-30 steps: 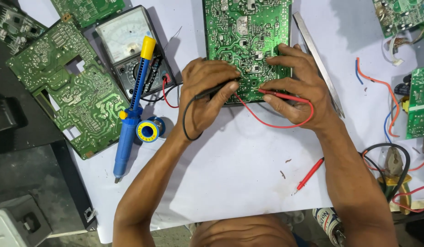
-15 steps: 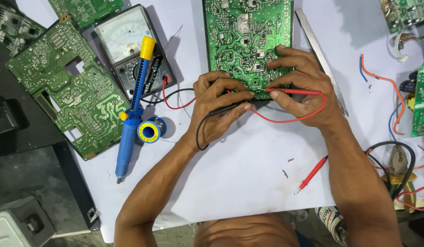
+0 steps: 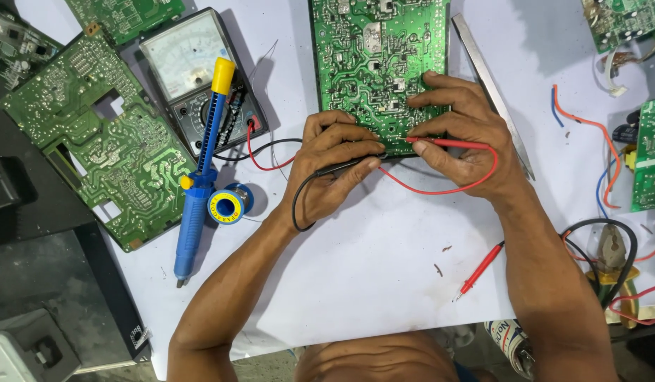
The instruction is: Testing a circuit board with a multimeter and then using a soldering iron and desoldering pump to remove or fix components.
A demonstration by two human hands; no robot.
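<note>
While pressed to the green circuit board [image 3: 373, 64], left hand [image 3: 334, 166] pinching black probe [image 3: 349, 166]; right hand [image 3: 465, 138] pinching red probe [image 3: 448, 143] — tips touching board

Glossy green circuit board [image 3: 373, 64]; matt white paper sheet [image 3: 384, 276]; shiny metal tweezers [image 3: 491, 85].

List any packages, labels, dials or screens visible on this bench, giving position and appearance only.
Analog multimeter: upper left on the white sheet, dark rectangular case, pale needle dial behind a window, round selector below.
Solder spool: left of the left hand, blue round reel with a yellow ring label.
Printed cylindrical item: bottom edge by the right forearm, white wrapper with dark print; kind unclear.
No lit screens show.
</note>
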